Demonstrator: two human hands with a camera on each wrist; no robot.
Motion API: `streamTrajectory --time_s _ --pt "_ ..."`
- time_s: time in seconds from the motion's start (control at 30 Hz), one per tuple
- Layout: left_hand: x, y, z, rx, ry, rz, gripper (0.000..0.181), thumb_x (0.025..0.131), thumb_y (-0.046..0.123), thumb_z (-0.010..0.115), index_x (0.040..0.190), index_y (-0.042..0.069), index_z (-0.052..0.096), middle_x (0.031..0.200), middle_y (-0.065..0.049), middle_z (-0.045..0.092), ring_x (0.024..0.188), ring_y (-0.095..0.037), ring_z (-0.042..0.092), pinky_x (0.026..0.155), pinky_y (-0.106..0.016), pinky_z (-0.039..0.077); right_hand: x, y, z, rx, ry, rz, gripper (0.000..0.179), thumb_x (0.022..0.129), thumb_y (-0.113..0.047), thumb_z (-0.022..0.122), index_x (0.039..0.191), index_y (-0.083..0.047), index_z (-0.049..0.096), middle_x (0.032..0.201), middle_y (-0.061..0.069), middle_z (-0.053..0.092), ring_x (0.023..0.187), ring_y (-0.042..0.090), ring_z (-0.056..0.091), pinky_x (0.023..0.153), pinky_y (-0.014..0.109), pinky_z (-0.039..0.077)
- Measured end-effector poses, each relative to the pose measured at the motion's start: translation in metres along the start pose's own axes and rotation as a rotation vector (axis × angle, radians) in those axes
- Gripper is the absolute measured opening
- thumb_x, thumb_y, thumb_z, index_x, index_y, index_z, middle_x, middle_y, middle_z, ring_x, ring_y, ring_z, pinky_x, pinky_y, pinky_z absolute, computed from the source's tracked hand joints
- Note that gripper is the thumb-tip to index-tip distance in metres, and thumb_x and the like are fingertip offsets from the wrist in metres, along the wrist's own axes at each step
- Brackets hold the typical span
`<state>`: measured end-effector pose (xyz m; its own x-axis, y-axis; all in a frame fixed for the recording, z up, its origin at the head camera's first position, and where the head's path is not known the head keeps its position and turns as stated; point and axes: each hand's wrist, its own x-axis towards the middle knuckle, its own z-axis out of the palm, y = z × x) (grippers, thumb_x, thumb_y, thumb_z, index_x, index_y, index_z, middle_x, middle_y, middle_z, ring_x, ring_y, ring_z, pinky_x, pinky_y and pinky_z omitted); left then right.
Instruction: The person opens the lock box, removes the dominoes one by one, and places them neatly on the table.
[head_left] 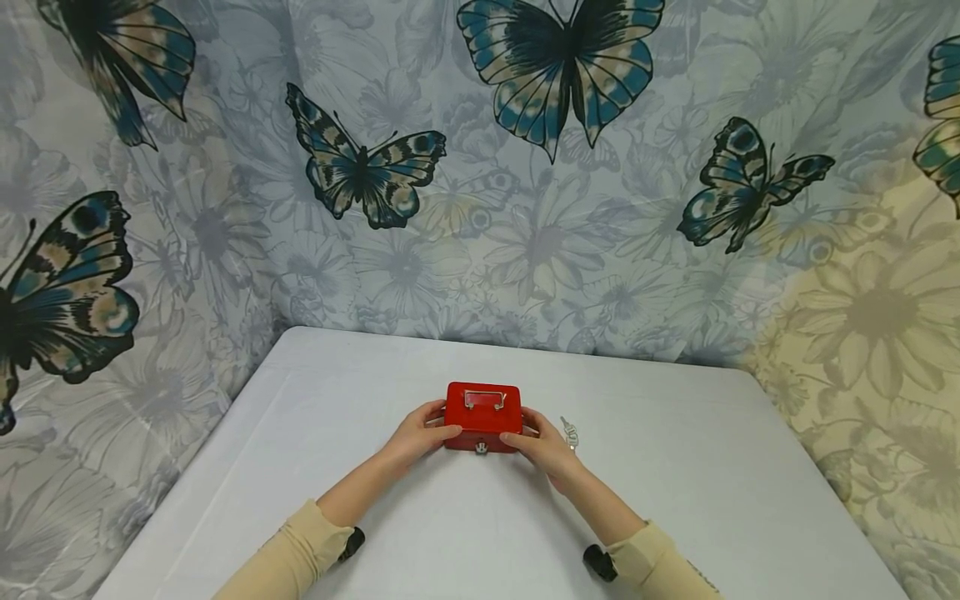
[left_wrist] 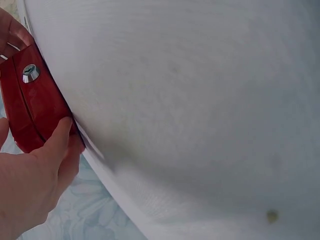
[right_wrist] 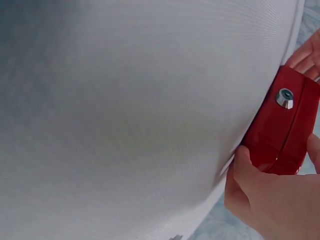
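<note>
A small red metal cash box (head_left: 459,419) with its lid closed sits on the white table, between both hands. Its silver handle (head_left: 485,394) lies on top, and a round key lock (left_wrist: 30,73) is set in its front face. The left hand (head_left: 414,435) grips the box's left end, thumb at the front corner and fingers along the side. At the opposite end the right hand (head_left: 551,450) holds it likewise, its thumb on the front. Both wrist views show the box (right_wrist: 272,132) between the hands; some fingertips are hidden.
Just right of the right hand, a small bunch of silver keys (head_left: 571,434) lies on the white-covered table (head_left: 675,483). Butterfly-patterned cloth (head_left: 525,275) hangs behind the table and at its sides. Dark wrist devices (head_left: 599,562) sit by the sleeve cuffs.
</note>
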<state>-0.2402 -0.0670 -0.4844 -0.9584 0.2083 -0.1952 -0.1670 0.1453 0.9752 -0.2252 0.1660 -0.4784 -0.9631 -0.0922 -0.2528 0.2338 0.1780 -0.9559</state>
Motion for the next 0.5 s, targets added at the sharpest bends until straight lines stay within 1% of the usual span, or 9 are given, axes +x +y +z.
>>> streamTrajectory --time_s 0.17,0.3,0.5 --pt "0.0015 -0.0009 0.0006 0.029 0.008 0.002 0.077 0.085 0.023 0.076 0.147 0.000 0.036 0.143 -0.020 0.045 0.126 -0.037 0.047 0.096 -0.045 0.049 0.0002 0.0005 -0.0003 0.000 0.013 0.000 0.077 0.086 -0.020 0.075 0.147 0.000 0.032 0.144 0.023 0.041 0.128 0.039 0.045 0.103 0.050 0.042" --pt "0.0031 -0.0014 0.0006 0.037 0.015 0.006 0.077 0.084 0.022 0.077 0.146 0.000 0.037 0.142 -0.020 0.046 0.124 -0.036 0.049 0.095 -0.045 0.050 -0.0001 -0.0005 -0.0003 -0.002 0.018 0.000 0.077 0.086 -0.020 0.075 0.147 0.001 0.033 0.144 0.023 0.041 0.128 0.040 0.045 0.103 0.049 0.042" --pt "0.0002 0.0019 0.0002 0.046 0.026 0.019 0.075 0.083 0.019 0.078 0.145 -0.001 0.039 0.140 -0.022 0.047 0.123 -0.038 0.050 0.093 -0.044 0.051 -0.0029 -0.0032 0.0011 -0.006 0.024 0.002 0.076 0.086 -0.020 0.075 0.146 0.001 0.034 0.144 0.023 0.041 0.128 0.040 0.045 0.102 0.050 0.043"
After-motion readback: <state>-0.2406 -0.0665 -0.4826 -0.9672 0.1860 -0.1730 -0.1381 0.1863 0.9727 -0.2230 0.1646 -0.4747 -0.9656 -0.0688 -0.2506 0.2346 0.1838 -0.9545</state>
